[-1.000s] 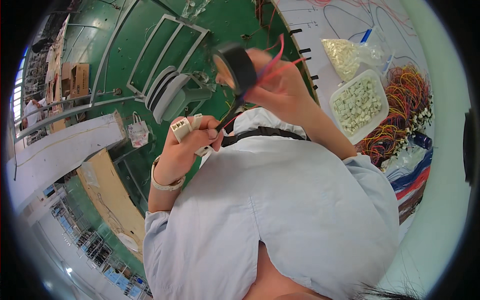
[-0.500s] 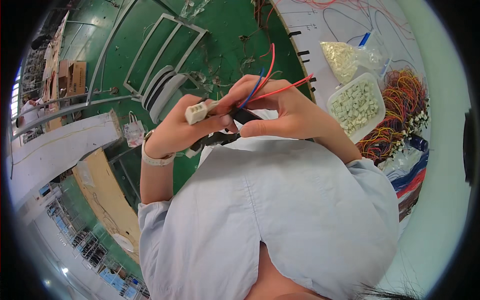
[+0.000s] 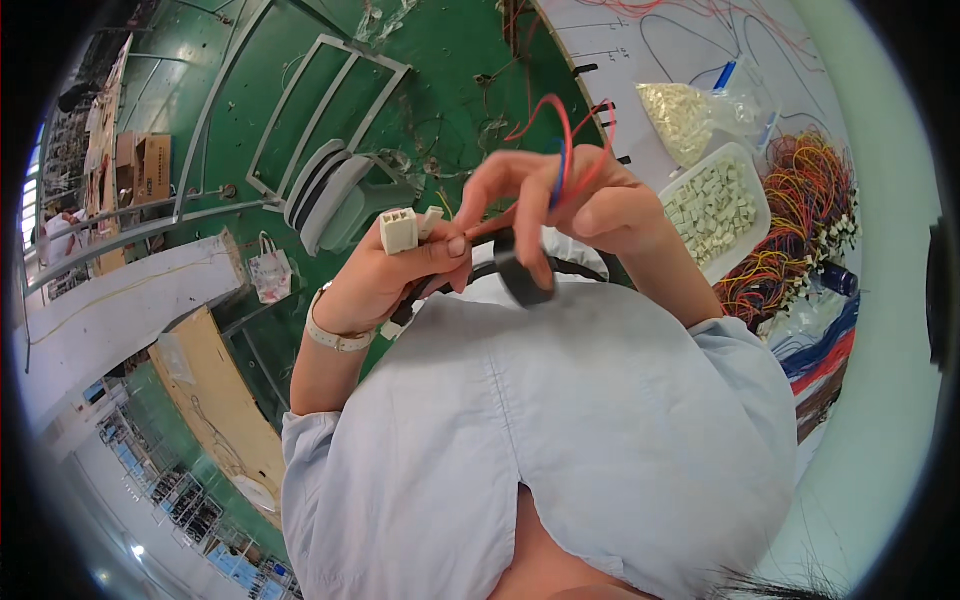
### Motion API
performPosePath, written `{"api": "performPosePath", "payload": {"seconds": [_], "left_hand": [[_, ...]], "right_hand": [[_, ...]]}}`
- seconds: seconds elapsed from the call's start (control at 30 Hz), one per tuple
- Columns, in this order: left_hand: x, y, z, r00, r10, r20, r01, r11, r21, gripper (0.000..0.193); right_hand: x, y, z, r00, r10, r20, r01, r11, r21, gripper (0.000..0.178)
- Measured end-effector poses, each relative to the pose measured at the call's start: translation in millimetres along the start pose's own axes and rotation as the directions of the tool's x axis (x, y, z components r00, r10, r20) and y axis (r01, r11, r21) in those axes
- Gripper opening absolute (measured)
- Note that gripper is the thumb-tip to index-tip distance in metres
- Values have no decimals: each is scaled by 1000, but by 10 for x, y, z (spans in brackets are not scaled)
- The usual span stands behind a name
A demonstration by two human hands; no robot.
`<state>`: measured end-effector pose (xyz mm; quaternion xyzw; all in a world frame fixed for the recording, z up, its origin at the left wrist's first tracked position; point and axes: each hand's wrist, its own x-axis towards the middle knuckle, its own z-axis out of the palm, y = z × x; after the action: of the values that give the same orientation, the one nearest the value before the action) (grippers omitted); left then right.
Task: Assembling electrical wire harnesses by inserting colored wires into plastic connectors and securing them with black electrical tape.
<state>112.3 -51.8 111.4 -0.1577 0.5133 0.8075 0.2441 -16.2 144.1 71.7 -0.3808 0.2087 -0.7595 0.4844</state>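
Observation:
My left hand [image 3: 375,275] pinches a wire harness between thumb and fingers. A white plastic connector [image 3: 399,231] sticks up from this hand, with a smaller white connector [image 3: 431,220] beside it. Black-wrapped cable runs below the hand, against the shirt. My right hand [image 3: 590,205], partly blurred, has one finger reaching toward the left thumb and another down along a roll of black tape [image 3: 518,268], which hangs at its fingertips. Loose red wires [image 3: 566,125] and a blue wire [image 3: 560,180] loop up over the right hand's fingers.
On the white table at right stand a white tray [image 3: 762,215] of small connectors, a clear bag [image 3: 680,120] of pale pieces and a heap of coloured wires [image 3: 795,200]. A grey-green stool [image 3: 350,200] and a metal frame [image 3: 335,110] are on the green floor.
My right hand has opened out and turned, bringing the tape roll into fuller view below its fingers. The red and blue wires now loop over that hand. The left hand has shifted slightly right.

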Motion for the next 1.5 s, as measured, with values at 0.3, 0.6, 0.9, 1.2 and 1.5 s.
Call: {"api": "performPosePath", "payload": {"seconds": [0.3,0.6,0.9,1.2,1.5], "left_hand": [[-17,-40,-33,999,-1,-42,5,996,91,10],[-99,13,-9,993,44,-106,-45,999,-5,12],[-121,-3,10,996,-2,-92,0,1000,-23,10],[-294,-17,38,975,112,-194,-125,991,-53,11],[-204,98,40,978,188,-87,-146,924,354,14]], "right_hand": [[99,28,113,909,-335,-247,-126,344,-930,46],[-21,-5,114,949,152,-276,-190,975,-115,25],[183,91,187,665,-649,-370,-246,277,-929,46],[-18,-35,130,992,116,-41,-122,954,-272,46],[46,-15,369,892,348,-288,-395,911,-122,39]]}}
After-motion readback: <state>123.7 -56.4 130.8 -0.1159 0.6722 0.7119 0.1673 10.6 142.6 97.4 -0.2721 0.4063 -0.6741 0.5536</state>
